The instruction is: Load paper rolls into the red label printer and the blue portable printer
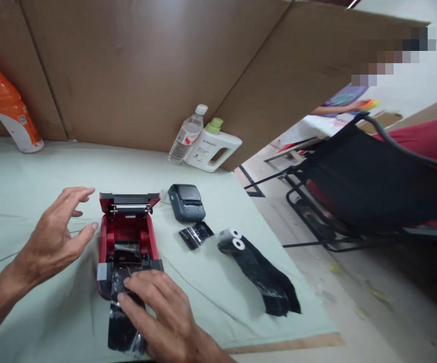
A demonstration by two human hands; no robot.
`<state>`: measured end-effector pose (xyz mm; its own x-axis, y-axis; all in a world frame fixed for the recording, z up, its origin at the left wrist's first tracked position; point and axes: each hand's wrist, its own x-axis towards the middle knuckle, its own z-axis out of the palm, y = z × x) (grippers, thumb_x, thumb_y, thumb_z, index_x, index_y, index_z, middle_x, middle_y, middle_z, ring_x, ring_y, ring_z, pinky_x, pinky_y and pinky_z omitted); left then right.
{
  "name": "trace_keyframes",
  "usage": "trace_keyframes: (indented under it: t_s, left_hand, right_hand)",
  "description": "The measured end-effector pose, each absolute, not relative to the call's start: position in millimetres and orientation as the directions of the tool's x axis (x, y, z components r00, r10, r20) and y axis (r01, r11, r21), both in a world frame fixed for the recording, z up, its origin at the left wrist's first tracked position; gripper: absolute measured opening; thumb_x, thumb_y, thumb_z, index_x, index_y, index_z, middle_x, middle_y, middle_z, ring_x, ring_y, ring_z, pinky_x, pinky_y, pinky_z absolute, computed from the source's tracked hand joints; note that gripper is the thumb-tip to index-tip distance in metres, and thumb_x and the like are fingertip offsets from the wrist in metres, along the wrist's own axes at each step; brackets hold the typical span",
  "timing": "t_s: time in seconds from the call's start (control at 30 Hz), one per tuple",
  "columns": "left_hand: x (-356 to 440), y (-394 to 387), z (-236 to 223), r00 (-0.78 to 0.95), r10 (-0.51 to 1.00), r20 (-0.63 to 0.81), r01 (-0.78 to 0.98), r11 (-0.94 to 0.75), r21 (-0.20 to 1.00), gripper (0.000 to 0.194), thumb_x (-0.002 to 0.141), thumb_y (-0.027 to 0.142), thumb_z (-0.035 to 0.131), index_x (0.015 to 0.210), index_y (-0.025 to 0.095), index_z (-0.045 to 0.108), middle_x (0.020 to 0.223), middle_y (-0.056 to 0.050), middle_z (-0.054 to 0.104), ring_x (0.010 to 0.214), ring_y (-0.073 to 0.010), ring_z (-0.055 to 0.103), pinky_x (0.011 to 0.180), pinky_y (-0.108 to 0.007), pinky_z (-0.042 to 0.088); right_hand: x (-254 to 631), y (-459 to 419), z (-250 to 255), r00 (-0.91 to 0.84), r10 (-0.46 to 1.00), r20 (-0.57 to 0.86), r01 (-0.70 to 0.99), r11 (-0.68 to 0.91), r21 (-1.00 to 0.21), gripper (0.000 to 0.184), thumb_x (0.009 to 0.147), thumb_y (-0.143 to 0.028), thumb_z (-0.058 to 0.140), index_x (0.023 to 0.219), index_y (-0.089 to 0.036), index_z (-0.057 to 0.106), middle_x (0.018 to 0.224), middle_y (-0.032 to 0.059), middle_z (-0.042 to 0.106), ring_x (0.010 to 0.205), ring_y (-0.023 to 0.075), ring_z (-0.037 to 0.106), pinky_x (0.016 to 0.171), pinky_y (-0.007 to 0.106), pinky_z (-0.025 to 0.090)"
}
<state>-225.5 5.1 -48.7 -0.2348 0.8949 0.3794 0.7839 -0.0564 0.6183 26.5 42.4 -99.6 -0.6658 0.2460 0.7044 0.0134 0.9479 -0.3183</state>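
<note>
The left hand (57, 237) hung with its grip spread wide, just beside the red printer (127, 229), lid raised, on the surface (78, 169). The right hand (169, 307) touched the printer's black strip (122, 330); whether its grip pinched could not be told.

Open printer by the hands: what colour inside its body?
The open printer is mostly red inside its body; shows best in the head view.

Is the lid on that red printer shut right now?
No, the lid of the red printer stands raised, leaving its inside in view, with black film running out over the near edge.
</note>
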Motion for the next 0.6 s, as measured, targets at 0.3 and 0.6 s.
trace_keyframes:
  t_s: [0.3, 0.6]
  left_hand:
    - [-231.6, 25.3, -66.7, -0.192, 0.946, 0.261, 0.558, -0.114, 0.822, 0.06, 0.086, 0.029, 0.07, 0.144, 0.022, 0.054, 0.132, -0.011, 0.066, 0.118, -0.0266, 0.066, 0.097, -0.048, 0.061]
    - [-217.7, -5.9, -58.1, -0.054, 0.911, 0.408, 0.683, -0.265, 0.681, 0.033, 0.09, 0.027, 0.067, 0.123, 0.02, 0.066, 0.128, -0.011, 0.07, 0.121, -0.0264, 0.066, 0.095, -0.041, 0.062]
  right_hand:
    - [32.7, 23.6, -115.2, -0.603, 0.267, 0.752, 0.073, 0.957, -0.281, 0.031, 0.091, -0.002, 0.049, 0.111, -0.013, 0.071, 0.103, 0.0118, 0.077, 0.107, 0.0223, 0.07, 0.101, 0.04, 0.059]
    - [30.0, 13.3, -123.9, -0.531, 0.291, 0.796, 0.091, 0.953, -0.288, 0.036, 0.088, -0.001, 0.051, 0.117, -0.015, 0.067, 0.111, 0.0133, 0.077, 0.116, 0.0247, 0.07, 0.102, 0.045, 0.06]
